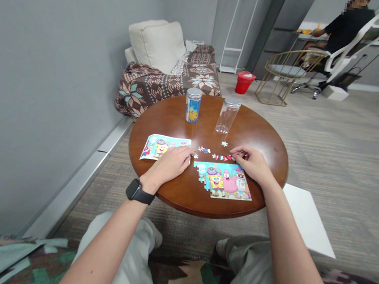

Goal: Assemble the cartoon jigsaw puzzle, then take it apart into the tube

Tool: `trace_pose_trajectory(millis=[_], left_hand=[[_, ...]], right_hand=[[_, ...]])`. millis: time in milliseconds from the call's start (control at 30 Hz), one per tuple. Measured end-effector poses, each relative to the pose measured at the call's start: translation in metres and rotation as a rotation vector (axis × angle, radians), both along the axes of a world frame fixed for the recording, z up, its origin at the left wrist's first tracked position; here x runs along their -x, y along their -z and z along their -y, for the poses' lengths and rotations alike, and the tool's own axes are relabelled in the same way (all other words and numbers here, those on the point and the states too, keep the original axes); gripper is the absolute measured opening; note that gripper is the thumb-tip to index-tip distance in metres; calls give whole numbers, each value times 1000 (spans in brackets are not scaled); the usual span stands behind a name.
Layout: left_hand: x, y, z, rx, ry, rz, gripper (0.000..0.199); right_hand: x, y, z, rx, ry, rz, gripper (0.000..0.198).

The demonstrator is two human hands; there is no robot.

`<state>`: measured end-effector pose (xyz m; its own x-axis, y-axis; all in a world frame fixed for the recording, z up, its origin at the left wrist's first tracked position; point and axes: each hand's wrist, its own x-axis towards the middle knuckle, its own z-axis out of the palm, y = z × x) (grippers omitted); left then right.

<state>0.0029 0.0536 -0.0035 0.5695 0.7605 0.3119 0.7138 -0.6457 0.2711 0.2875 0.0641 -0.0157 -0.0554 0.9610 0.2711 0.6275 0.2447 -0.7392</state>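
- Your left hand reaches a loose piece, your right hand a row of pieces — I can't tell whether either's fingers grip.
- The puzzle lies flat near your edge of the table; likely light, thin, easily split — take its straight sides, sparing the jagged left.
- Bare wood lies left of it; two jars stand beyond.
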Motion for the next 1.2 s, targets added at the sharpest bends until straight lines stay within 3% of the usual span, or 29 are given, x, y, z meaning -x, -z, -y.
trace_pose_trajectory(millis=[467, 767, 967, 1200], left_hand=[[0, 3, -1, -21, 19, -21, 31], [0, -1, -2, 6, 10, 6, 32], [1, 1, -3, 24, 18, -8, 29], [0, -1, -2, 41, -1, -17, 29]], right_hand=[[0, -6, 5, -38, -183, 144, 29], [2, -4, 4, -32, -24, 173, 37], [2, -4, -8, 34, -26, 224, 35], [18, -7, -20, -39, 120, 385, 27]])
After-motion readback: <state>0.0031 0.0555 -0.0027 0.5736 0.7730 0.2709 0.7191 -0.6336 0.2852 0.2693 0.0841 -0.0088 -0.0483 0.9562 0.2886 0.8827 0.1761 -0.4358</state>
